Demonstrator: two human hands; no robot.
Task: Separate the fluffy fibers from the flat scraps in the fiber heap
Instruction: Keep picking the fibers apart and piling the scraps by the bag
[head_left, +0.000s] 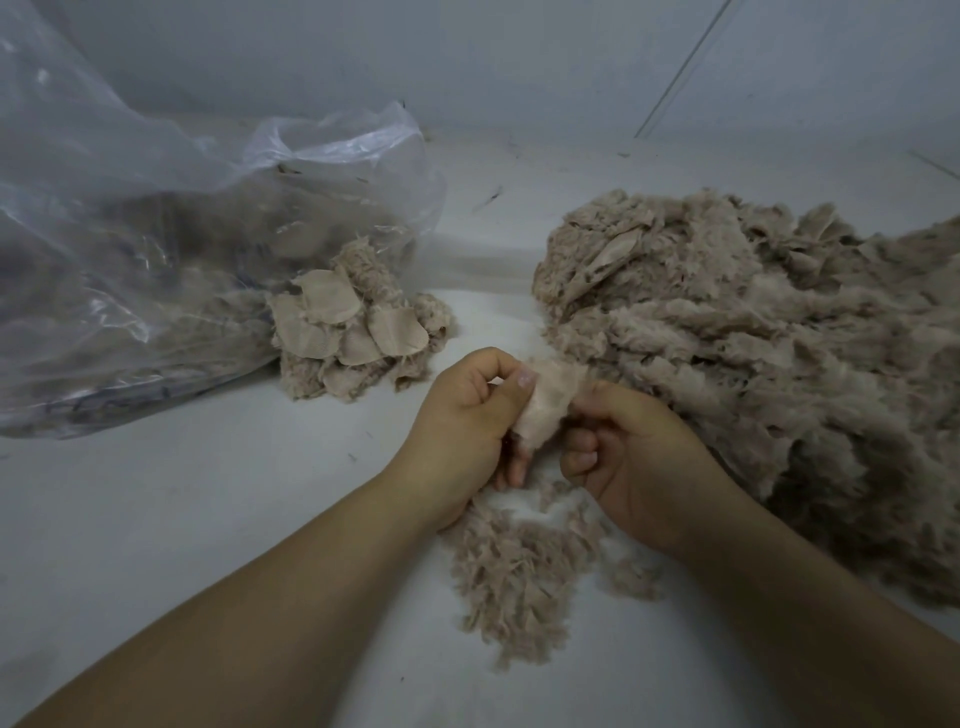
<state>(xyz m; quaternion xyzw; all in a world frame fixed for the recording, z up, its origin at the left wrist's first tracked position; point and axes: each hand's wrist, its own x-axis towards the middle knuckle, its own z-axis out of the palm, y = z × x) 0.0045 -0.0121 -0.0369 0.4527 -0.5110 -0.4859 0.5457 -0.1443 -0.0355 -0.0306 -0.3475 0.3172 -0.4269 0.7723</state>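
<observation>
Pinching one pale pink-beige flat fabric scrap (545, 405) between them, both hands work low over the white floor (182, 519).

Left hand (462, 415): fingers curled, thumb pressed on the scrap's left edge; the scrap rises just beyond the thumbnail and runs down behind the curled fingers.

Right hand (634, 457): fingers curled inward, gripping the scrap's right edge; the exact contact under the fingers cannot be told.

Large taupe heap of mixed fluffy fibre (753, 353): lies to the right, just beside the right hand, its near edge touching or almost touching the held scrap; a few flat pieces show among the fluff near its top.

Small loose pile of taupe fluffy tufts (514, 566): lies on the floor directly below the hands, between the two forearms.

Small stack of beige rounded flat scraps (348, 327): sits to the left and beyond the left hand, well apart from the large heap, with some fluff mixed under it.

Crumpled clear plastic bag (156, 249): stands at far left, touching the flat-scrap stack, with brownish fibre showing dimly inside.

Grey wall (519, 62): behind everything.
</observation>
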